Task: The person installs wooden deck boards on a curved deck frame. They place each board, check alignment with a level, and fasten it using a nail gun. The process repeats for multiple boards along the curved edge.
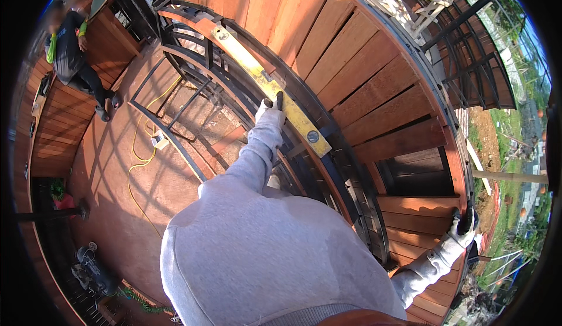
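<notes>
A long yellow spirit level [298, 124] lies along a curved wooden rail [205, 26] on a black metal frame. My left hand [271, 108], in a pale glove with dark fingers, is closed over the level's near edge at about its middle. Off to the right, my right hand [462, 229], gloved alike, grips the outer rim [458, 171] of a curved structure clad in reddish-brown planks [374, 86]. Its fingers partly go out of sight over that rim. Grey sleeves cover both of my arms.
Left of the frame, a yellow cord [133, 177] runs over the reddish floor [105, 168] past a small white box [159, 140]. Another person [70, 48] stands at the far left. A dark compressor-like machine [93, 270] sits lower left. A rectangular opening [415, 174] breaks the planking.
</notes>
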Motion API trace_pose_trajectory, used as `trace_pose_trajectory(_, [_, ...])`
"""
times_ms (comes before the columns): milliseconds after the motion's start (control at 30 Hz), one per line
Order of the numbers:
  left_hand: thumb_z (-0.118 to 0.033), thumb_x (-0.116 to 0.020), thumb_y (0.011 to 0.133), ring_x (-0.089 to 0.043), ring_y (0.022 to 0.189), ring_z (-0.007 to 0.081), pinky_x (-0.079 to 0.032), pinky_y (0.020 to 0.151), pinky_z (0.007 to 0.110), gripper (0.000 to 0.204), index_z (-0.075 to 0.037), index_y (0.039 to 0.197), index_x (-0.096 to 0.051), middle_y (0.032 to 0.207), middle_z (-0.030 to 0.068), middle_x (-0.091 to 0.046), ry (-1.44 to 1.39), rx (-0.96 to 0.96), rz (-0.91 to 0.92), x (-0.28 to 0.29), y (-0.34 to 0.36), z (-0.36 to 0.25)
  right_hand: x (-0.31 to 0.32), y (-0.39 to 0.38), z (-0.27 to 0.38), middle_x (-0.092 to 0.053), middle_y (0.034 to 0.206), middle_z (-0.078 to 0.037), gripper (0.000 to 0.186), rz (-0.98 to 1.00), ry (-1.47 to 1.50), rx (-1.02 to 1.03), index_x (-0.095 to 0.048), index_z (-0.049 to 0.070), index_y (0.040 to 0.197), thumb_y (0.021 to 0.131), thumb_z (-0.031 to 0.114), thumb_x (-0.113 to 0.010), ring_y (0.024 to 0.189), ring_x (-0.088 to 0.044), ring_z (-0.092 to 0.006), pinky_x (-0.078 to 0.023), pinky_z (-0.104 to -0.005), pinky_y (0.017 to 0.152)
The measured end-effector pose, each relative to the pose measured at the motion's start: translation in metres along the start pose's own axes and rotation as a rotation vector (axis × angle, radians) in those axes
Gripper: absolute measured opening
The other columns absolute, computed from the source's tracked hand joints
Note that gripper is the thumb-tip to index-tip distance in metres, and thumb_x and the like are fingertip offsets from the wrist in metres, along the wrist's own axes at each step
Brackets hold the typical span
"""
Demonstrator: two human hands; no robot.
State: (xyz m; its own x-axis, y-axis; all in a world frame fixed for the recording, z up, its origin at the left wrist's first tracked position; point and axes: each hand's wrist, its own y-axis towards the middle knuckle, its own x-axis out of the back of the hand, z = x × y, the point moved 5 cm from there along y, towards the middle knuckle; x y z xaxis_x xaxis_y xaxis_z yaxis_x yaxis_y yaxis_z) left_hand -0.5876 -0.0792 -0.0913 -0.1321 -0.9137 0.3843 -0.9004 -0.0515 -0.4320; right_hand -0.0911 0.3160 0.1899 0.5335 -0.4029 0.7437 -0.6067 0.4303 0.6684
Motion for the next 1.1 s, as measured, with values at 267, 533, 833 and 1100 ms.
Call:
trace_pose_trajectory(267, [-0.059, -0.057, 0.096, -0.065, 0.057, 0.0210, -0.050, 0.055, 0.035, 0.053, -0.007, 0.100, -0.064, 0.068, 0.0116, -0.068, -0.059, 0.065, 0.002, 0.002, 0.011, -0.003, -0.001, 0.002, 0.007, -0.066, 0.110, -0.015, 0.049, 0.027, -0.005, -0.059, -0.067, 0.004, 0.120, 0.077, 0.019, -0.087, 0.096, -0.066, -0.0318, -0.056, -0.0401, 0.083])
trace_pose_trajectory(533, [-0.053, -0.055, 0.099, -0.071, 0.084, 0.0273, -0.053, 0.079, 0.036, 0.049, -0.007, 0.110, -0.067, 0.090, 0.0153, -0.072, 0.134, -0.031, 0.064, -0.003, 0.033, 0.009, -0.009, 0.000, -0.004, -0.066, 0.109, -0.013, 0.050, 0.013, -0.064, 0.044, -0.068, 0.003, 0.119, 0.076, 0.017, -0.088, 0.098, -0.067, -0.0289, -0.056, -0.0378, 0.086])
trace_pose_trajectory(833, [-0.048, -0.060, 0.098, -0.066, 0.072, 0.0300, -0.050, 0.069, 0.040, 0.044, -0.005, 0.094, -0.067, 0.079, 0.0173, -0.068, 0.188, -0.187, -0.080, 0.023, -0.006, -0.015, 0.000, -0.003, 0.017, -0.066, 0.115, -0.014, 0.048, 0.005, 0.108, -0.068, -0.068, 0.006, 0.123, 0.078, 0.013, -0.084, 0.100, -0.067, -0.0287, -0.055, -0.0374, 0.088])
trace_pose_trajectory(1100, [-0.015, -0.064, 0.098, -0.061, 0.076, 0.0117, -0.052, 0.068, 0.026, 0.021, 0.000, 0.112, -0.059, 0.088, 0.0054, -0.064, -0.189, -0.825, 0.467, -0.037, -0.129, -0.077, 0.023, 0.015, 0.065, -0.067, 0.107, -0.012, 0.043, -0.002, 0.188, -0.202, -0.070, 0.006, 0.118, 0.077, 0.015, -0.082, 0.097, -0.066, -0.0296, -0.054, -0.0390, 0.087])
